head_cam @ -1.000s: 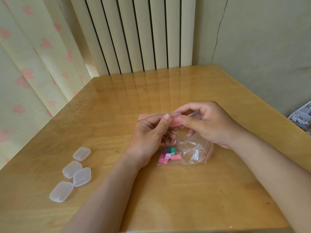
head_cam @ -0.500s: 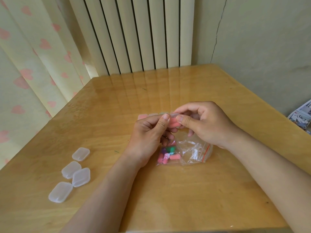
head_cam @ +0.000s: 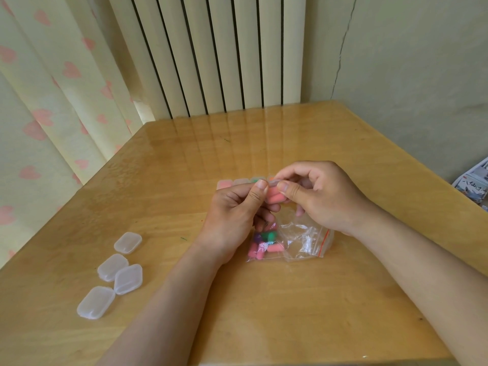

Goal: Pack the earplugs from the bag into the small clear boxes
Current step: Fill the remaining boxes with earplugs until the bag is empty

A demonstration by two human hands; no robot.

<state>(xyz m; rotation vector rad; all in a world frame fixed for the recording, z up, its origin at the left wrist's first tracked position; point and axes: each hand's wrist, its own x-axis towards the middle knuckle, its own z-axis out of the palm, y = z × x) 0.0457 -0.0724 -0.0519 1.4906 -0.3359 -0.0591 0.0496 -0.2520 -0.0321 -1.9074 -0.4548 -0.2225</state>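
A small clear box [head_cam: 275, 194] with pink earplugs inside is held above the table's middle, pinched between my left hand [head_cam: 237, 210] and my right hand [head_cam: 319, 194]. Both thumbs press on its upper edge. Under my hands lies a clear zip bag [head_cam: 303, 241] with a red seal line, holding several pink, green and purple earplugs [head_cam: 262, 243] at its left end. Behind my hands a row of filled small boxes [head_cam: 232, 183] rests on the table, partly hidden by my fingers. Several empty clear boxes [head_cam: 116, 273] lie closed at the left.
The wooden table [head_cam: 264, 299] has its left edge beside a curtain with pink hearts [head_cam: 39, 114]. A ribbed radiator [head_cam: 211, 54] stands behind the far edge. A wall runs along the right, with printed paper [head_cam: 472, 184] past the table's right edge.
My hands have stayed in place around the small box; the thumbs have shifted only slightly on it. The bag and the empty boxes have not moved.
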